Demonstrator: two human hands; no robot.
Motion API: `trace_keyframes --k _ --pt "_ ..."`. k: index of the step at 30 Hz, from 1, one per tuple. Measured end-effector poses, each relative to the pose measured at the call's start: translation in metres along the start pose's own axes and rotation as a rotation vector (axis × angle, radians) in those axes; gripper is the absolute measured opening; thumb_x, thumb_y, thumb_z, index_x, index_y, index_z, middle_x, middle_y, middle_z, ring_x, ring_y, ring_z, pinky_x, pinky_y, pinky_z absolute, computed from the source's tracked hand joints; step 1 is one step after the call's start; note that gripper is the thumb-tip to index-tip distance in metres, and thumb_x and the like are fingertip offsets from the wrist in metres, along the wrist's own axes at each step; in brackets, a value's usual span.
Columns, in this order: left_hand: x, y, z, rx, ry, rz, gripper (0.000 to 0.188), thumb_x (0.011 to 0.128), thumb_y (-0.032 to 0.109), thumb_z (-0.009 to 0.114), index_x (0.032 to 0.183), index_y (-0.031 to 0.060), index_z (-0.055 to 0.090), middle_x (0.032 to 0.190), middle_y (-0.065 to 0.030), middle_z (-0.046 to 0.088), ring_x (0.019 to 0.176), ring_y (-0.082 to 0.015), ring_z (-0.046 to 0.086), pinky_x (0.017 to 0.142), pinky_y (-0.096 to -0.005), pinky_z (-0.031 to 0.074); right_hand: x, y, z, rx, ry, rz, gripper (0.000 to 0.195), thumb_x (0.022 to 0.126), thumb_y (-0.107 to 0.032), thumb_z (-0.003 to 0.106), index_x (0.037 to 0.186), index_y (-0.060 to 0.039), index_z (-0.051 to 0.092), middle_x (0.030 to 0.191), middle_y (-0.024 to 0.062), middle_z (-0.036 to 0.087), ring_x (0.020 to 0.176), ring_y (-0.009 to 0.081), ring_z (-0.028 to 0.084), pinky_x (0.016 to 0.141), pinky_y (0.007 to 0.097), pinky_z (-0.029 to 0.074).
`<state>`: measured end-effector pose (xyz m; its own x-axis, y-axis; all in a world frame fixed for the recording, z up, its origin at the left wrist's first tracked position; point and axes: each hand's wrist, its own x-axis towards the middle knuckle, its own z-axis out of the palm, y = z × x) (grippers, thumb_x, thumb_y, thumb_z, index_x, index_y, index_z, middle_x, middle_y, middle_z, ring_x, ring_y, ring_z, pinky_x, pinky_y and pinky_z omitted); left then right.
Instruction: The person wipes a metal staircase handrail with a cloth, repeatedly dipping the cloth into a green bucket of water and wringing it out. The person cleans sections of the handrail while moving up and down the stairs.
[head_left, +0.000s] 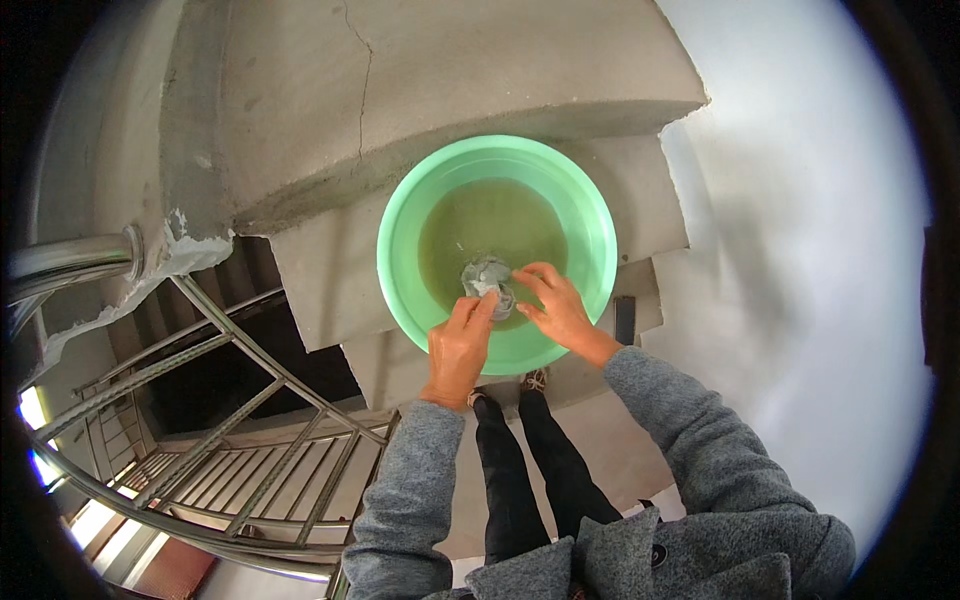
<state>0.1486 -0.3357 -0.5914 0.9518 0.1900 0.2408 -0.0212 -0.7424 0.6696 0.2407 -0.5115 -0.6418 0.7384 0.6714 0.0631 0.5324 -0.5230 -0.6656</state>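
A round light-green plastic basin (401, 232) stands on the concrete stairs before me, with murky yellowish-brown water (491, 214) in it. Over its near side my left hand (459, 345) pinches a crumpled, wet light-grey cloth (486, 276) between thumb and fingers. The cloth hangs at the water's surface; its exact kind cannot be told. Just right of it is my right hand (559, 307), thumb and fingers spread around a gap, with nothing visible between them. Whether its fingertips touch the cloth's edge is unclear.
A dark flat object like a mobile phone (624, 321) lies on a step right of the basin. Cracked concrete (450, 60) rises beyond. At left are a metal railing (247, 337) and a dark stairwell gap (255, 375). A white wall (787, 225) borders the right. My shoes (535, 379) are below the basin.
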Motion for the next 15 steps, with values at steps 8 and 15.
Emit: trace_keyframes --k 8,15 --pt "0.000 -0.003 -0.022 0.100 -0.158 -0.016 0.055 0.071 -0.002 0.070 0.123 0.0107 0.060 0.100 -0.0080 0.057 0.068 -0.0221 0.063 0.058 -0.0352 0.053 0.025 -0.040 -0.013 0.330 0.011 -0.054 0.022 0.079 -0.006 0.066 0.100 -0.0055 0.060 0.097 0.0105 0.062 0.089 0.0307 0.062 0.074 0.0395 0.048" --pt "-0.001 0.000 -0.028 0.130 -0.100 0.013 0.057 0.069 -0.002 0.072 0.123 0.0102 0.060 0.110 -0.0084 0.057 0.069 -0.0196 0.061 0.057 -0.0332 0.053 0.015 -0.035 -0.005 0.418 -0.106 0.271 0.010 0.083 -0.010 0.063 0.091 -0.0040 0.062 0.080 0.0126 0.065 0.075 0.0299 0.064 0.066 0.0380 0.048"
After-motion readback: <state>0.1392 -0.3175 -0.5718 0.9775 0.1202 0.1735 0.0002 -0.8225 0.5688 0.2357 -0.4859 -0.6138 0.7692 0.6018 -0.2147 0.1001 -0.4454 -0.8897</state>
